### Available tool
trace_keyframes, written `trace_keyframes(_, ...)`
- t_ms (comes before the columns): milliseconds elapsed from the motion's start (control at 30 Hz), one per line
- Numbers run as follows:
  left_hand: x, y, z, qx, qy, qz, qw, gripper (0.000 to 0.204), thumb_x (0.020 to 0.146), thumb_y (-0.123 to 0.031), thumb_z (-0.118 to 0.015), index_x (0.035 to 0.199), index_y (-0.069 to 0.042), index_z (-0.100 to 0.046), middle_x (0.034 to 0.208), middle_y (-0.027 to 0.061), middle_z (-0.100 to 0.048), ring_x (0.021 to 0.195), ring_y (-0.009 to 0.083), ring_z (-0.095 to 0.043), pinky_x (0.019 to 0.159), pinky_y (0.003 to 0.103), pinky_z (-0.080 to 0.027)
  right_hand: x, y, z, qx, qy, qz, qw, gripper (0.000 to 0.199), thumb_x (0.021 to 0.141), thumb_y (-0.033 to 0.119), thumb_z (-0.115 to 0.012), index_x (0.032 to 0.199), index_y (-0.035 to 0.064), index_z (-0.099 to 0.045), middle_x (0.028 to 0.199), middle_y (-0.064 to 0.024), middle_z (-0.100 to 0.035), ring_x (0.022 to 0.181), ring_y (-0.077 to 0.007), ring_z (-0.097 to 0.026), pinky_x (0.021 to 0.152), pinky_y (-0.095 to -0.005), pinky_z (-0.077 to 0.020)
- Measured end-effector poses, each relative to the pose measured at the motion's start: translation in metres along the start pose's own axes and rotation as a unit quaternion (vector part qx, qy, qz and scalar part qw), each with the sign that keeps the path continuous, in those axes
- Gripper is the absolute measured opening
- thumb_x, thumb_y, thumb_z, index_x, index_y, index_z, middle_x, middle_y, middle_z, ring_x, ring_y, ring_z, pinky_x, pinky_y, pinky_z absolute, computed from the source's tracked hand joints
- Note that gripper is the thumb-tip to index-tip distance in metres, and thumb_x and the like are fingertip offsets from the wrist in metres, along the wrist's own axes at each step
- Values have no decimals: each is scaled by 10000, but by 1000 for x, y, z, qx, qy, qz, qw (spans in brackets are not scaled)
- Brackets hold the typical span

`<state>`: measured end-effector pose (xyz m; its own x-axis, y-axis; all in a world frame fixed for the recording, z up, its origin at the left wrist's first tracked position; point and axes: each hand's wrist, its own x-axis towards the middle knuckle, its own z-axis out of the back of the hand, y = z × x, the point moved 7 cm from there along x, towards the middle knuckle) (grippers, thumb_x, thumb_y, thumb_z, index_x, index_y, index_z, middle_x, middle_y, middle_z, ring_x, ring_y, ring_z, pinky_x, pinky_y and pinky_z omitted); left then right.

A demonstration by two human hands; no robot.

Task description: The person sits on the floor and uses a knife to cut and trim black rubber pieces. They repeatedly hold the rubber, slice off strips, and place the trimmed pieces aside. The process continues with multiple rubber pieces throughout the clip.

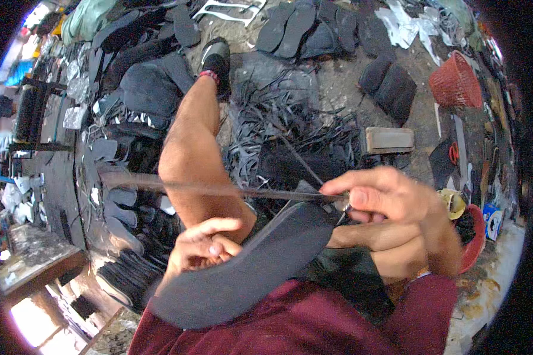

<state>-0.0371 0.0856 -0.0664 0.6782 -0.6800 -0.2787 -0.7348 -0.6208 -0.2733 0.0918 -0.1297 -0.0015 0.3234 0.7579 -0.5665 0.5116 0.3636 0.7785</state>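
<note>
Your left hand [204, 248] is gripping a dark grey sole [249, 266] by its far edge, with the fingers curling partly out of sight behind it and the index finger pointing out to the right. The sole is lying aslant in front of your maroon garment [302, 322], one rounded end near your left forearm and the other just beside your right hand [391, 198]. That right hand is closing thumb and index finger on a long thin piece [266, 193], which is stretching leftward past the sole's far edge and across your bare leg [192, 142]; it is blurring too much to tell whether it is a blade or a strip.

Beyond your hands, a heap of black strips [249, 127] is covering the middle of the floor [343, 89]. A pale grey block [389, 139] is resting just right of the heap, and a pair of black padded pieces [388, 89] is lying farther back. Toward the floor's far right corner, a red basket [456, 80] is leaning. More dark soles [302, 26] are lying together along the floor's far edge.
</note>
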Motion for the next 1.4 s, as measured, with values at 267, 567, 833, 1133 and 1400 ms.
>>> trace_keyframes(267, 81, -26, -51, 92, -341, -353, 866, 336, 948, -323, -622, 1149, -57, -585, 1053, 38, -652, 941, 180, -644, 852, 299, -513, -15, -61, -53, 128, -269, 287, 910, 518, 1056, 311, -434, 1503, 59, -366, 772, -14, -561, 617, -64, -445, 567, -213, -399)
trace_keyframes(567, 78, -23, -45, 93, -354, -348, 863, 330, 936, -268, -643, 1173, -45, -591, 1072, 49, -666, 972, 171, -655, 866, 319, -530, -56, -162, -72, -93, -491, 254, 828, 575, 963, 193, -525, 1474, -25, -376, 802, -102, -597, 631, -231, -559, 598, -349, -464)
trace_keyframes(833, 47, 1, -12, 201, -403, -284, 846, 400, 801, -201, -696, 1120, 10, -579, 975, 88, -670, 840, 209, -658, 774, 341, -546, -21, -83, -51, -242, -364, 246, 865, 497, 964, 204, -576, 1424, 48, -468, 1101, -189, -690, 894, -360, -693, 751, -389, -544)
trace_keyframes(1133, 45, 2, -66, 780, -356, -307, 413, 796, 735, -66, -718, 1473, -180, -444, 1365, 150, -454, 1163, 345, -456, 989, 474, -384, 3, -74, -14, 301, -409, 411, 757, 737, 917, 303, -698, 1483, 92, -275, 872, -81, -636, 547, -118, -577, 459, -240, -459)
trace_keyframes(1400, 20, 21, -25, 405, -181, -179, 878, 732, 883, -127, -737, 1487, 29, -353, 1443, 167, -492, 1334, 220, -450, 1112, 382, -358, -9, -65, 19, 299, -583, 244, 715, 501, 838, 215, -770, 1272, 49, -584, 1019, -50, -668, 663, -145, -624, 432, -248, -461)
